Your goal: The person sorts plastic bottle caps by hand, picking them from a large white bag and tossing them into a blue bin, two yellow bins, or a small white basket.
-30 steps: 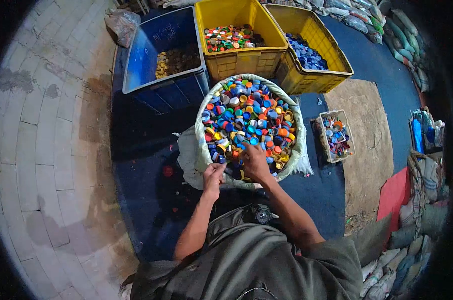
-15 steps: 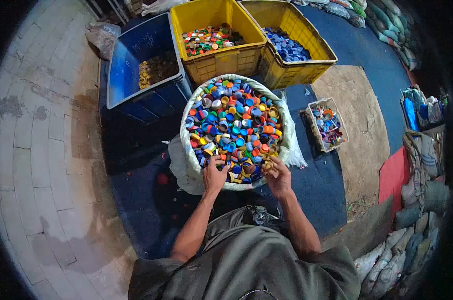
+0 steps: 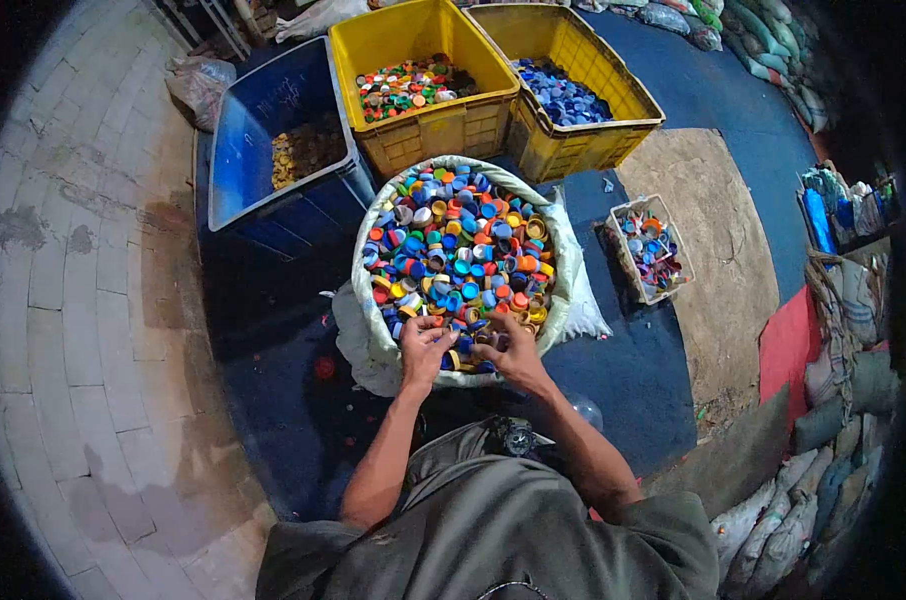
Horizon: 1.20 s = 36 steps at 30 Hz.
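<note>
"So many bottle caps (image 3: 448, 235)! Where are they?"

"They fill a big, round, pale sack (image 3: 564, 262) on the dark blue floor (image 3: 263, 375). They are all mixed up: red, blue, orange, yellow, green and white."

"What is the left hand (image 3: 425, 350) doing?"

"It is over the near side of the heap. Its thumb and fingers are close together, but I can't tell if there is a cap between them."

"And the right hand (image 3: 508, 352)?"

"It is just beside the left one, low over the caps. Its fingers are bent, with a gap to the thumb, and caps show in the gap."

"What is behind the sack?"

"On the left, a blue bin (image 3: 293, 95) with yellow and brown bits (image 3: 303, 152) in it. In the middle, a tall yellow bin (image 3: 435, 133) with caps of many colours (image 3: 403, 90). On the right, one more yellow bin (image 3: 583, 155), with blue caps (image 3: 563, 95) inside."

"Is there a small one too?"

"Yes, a little white basket (image 3: 670, 292) of mixed bits, to the right of the sack, by a brown board (image 3: 733, 235)."
</note>
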Each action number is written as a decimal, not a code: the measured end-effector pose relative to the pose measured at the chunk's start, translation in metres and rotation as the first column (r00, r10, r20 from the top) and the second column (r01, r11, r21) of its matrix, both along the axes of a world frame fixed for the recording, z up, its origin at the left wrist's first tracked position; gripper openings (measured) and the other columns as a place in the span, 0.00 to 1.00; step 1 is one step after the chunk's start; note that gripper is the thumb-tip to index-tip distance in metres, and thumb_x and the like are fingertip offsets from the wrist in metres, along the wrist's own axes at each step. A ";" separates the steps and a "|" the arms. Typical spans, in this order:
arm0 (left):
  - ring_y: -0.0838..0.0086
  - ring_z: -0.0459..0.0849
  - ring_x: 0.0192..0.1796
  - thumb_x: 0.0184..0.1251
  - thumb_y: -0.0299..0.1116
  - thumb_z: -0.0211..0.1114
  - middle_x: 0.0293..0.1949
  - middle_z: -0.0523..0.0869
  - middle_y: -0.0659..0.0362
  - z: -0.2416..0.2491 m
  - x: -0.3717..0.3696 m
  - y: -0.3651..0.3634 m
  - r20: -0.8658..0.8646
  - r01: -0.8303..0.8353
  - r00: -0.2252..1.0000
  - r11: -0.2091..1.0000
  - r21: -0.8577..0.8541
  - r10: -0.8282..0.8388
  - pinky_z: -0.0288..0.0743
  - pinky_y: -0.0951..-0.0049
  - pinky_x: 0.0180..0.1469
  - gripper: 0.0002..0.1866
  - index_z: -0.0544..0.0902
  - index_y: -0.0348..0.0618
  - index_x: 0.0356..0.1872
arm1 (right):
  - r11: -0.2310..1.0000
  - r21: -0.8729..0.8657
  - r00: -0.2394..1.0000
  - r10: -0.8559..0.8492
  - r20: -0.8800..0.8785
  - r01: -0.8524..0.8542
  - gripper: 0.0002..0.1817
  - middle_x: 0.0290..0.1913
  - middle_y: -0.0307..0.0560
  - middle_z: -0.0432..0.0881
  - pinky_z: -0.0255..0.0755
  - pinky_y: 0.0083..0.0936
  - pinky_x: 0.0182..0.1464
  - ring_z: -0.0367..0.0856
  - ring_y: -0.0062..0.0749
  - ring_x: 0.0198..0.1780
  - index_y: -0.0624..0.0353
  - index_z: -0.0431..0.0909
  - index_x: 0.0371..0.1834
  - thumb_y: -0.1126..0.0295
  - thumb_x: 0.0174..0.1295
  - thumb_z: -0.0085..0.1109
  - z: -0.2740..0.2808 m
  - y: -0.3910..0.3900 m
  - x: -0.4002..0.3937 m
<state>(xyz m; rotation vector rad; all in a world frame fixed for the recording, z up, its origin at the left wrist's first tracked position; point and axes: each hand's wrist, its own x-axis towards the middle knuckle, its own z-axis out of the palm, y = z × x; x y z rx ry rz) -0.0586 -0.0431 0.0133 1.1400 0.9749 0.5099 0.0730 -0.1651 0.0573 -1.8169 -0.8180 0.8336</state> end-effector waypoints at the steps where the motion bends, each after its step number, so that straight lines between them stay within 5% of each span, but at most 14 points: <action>1: 0.79 0.80 0.35 0.53 0.29 0.72 0.35 0.82 0.58 0.010 0.001 0.000 0.002 0.018 1.000 0.999 -0.028 -0.018 0.70 0.77 0.33 0.24 0.68 0.39 0.47 | 0.997 0.074 0.990 0.026 -0.137 -0.016 0.32 0.46 0.51 0.81 0.75 0.26 0.48 0.82 0.31 0.44 0.61 0.69 0.60 0.69 0.51 0.70 -0.008 0.005 -0.001; 3: 0.84 0.78 0.30 0.53 0.31 0.73 0.34 0.81 0.60 0.024 0.003 0.000 0.039 0.053 0.998 0.995 -0.080 -0.050 0.62 0.83 0.21 0.24 0.68 0.41 0.47 | 0.988 0.147 0.996 0.056 -0.074 -0.045 0.32 0.49 0.52 0.81 0.74 0.27 0.50 0.81 0.34 0.47 0.61 0.70 0.60 0.67 0.51 0.71 -0.025 0.017 -0.005; 5: 0.83 0.78 0.29 0.54 0.31 0.72 0.33 0.81 0.60 0.037 0.004 0.001 0.039 0.066 0.997 0.984 -0.163 -0.060 0.61 0.85 0.20 0.24 0.68 0.42 0.47 | 0.967 0.233 0.995 0.092 0.050 -0.101 0.27 0.46 0.46 0.81 0.77 0.21 0.35 0.81 0.22 0.34 0.61 0.72 0.58 0.70 0.55 0.69 -0.037 0.025 -0.006; 10: 0.84 0.77 0.27 0.56 0.28 0.70 0.34 0.81 0.61 0.040 -0.001 0.006 0.084 0.007 0.996 0.933 -0.360 0.025 0.58 0.86 0.18 0.19 0.70 0.44 0.45 | 0.991 0.080 0.979 0.120 -0.168 -0.108 0.24 0.43 0.44 0.81 0.75 0.18 0.33 0.79 0.20 0.34 0.60 0.74 0.56 0.71 0.56 0.68 -0.030 0.030 -0.008; 15: 0.85 0.75 0.27 0.60 0.29 0.67 0.35 0.81 0.64 0.029 -0.011 0.015 0.190 -0.065 0.962 0.842 -0.536 0.195 0.57 0.86 0.17 0.10 0.75 0.47 0.40 | 1.000 -0.005 0.899 -0.011 -0.437 0.010 0.30 0.43 0.50 0.81 0.74 0.25 0.42 0.81 0.27 0.41 0.64 0.70 0.60 0.67 0.55 0.69 -0.019 0.040 -0.005; 18: 0.81 0.77 0.32 0.63 0.30 0.64 0.39 0.82 0.62 0.020 -0.020 0.021 0.289 -0.018 0.927 0.798 -0.602 0.238 0.58 0.87 0.19 0.09 0.75 0.49 0.41 | 0.994 -0.004 0.960 -0.105 -0.260 0.108 0.35 0.50 0.54 0.80 0.75 0.27 0.48 0.81 0.32 0.47 0.66 0.65 0.63 0.65 0.54 0.69 -0.005 0.056 0.003; 19: 0.79 0.79 0.34 0.63 0.30 0.64 0.40 0.82 0.61 0.018 -0.020 0.022 0.309 -0.013 0.915 0.783 -0.622 0.260 0.58 0.87 0.19 0.09 0.75 0.49 0.42 | 0.959 0.185 0.964 -0.180 -0.196 0.217 0.39 0.56 0.59 0.76 0.73 0.29 0.53 0.78 0.40 0.55 0.69 0.61 0.65 0.63 0.53 0.69 -0.020 0.065 0.002; 22: 0.70 0.83 0.43 0.65 0.30 0.61 0.45 0.82 0.57 0.020 -0.018 0.023 0.312 -0.026 0.904 0.766 -0.642 0.292 0.65 0.86 0.22 0.09 0.74 0.49 0.45 | 0.973 0.079 0.976 -0.216 0.005 0.215 0.43 0.64 0.61 0.68 0.66 0.31 0.63 0.64 0.40 0.69 0.67 0.56 0.69 0.67 0.53 0.69 -0.018 0.069 0.018; 27: 0.67 0.84 0.46 0.66 0.30 0.61 0.45 0.82 0.57 0.020 -0.011 0.018 0.314 -0.010 0.911 0.776 -0.630 0.267 0.73 0.79 0.31 0.08 0.75 0.48 0.44 | 0.944 0.098 0.925 -0.328 0.193 0.314 0.29 0.49 0.52 0.82 0.76 0.30 0.49 0.82 0.37 0.49 0.58 0.67 0.61 0.77 0.54 0.62 -0.038 0.016 0.038; 30: 0.70 0.81 0.43 0.65 0.29 0.62 0.44 0.81 0.57 0.019 -0.006 0.017 0.391 0.050 0.875 0.751 -0.658 0.284 0.73 0.79 0.37 0.12 0.77 0.42 0.49 | 0.945 0.092 0.895 -0.328 0.302 0.315 0.30 0.49 0.54 0.81 0.76 0.30 0.49 0.81 0.37 0.50 0.59 0.67 0.62 0.78 0.52 0.63 -0.039 -0.022 0.042; 31: 0.71 0.80 0.43 0.66 0.29 0.61 0.44 0.81 0.57 0.014 -0.005 0.018 0.427 0.079 0.852 0.730 -0.678 0.304 0.73 0.79 0.38 0.14 0.76 0.41 0.52 | 0.947 0.131 0.871 -0.322 0.370 0.294 0.30 0.47 0.57 0.81 0.76 0.35 0.47 0.82 0.48 0.48 0.62 0.67 0.60 0.74 0.52 0.65 -0.040 -0.029 0.043; 33: 0.73 0.77 0.43 0.65 0.26 0.61 0.45 0.79 0.54 0.013 0.001 0.017 0.447 0.088 0.823 0.699 -0.710 0.351 0.74 0.80 0.39 0.19 0.73 0.32 0.56 | 0.955 0.110 0.859 -0.297 0.418 0.276 0.31 0.47 0.58 0.81 0.76 0.36 0.47 0.81 0.50 0.48 0.61 0.66 0.61 0.75 0.51 0.66 -0.042 -0.035 0.042; 36: 0.72 0.77 0.43 0.63 0.24 0.62 0.46 0.78 0.51 0.007 0.005 0.017 0.520 0.217 0.776 0.622 -0.752 0.358 0.74 0.81 0.39 0.19 0.73 0.27 0.54 | 0.972 0.037 0.858 -0.224 0.462 0.233 0.34 0.46 0.59 0.80 0.75 0.39 0.45 0.80 0.53 0.47 0.60 0.63 0.63 0.71 0.51 0.66 -0.046 -0.037 0.043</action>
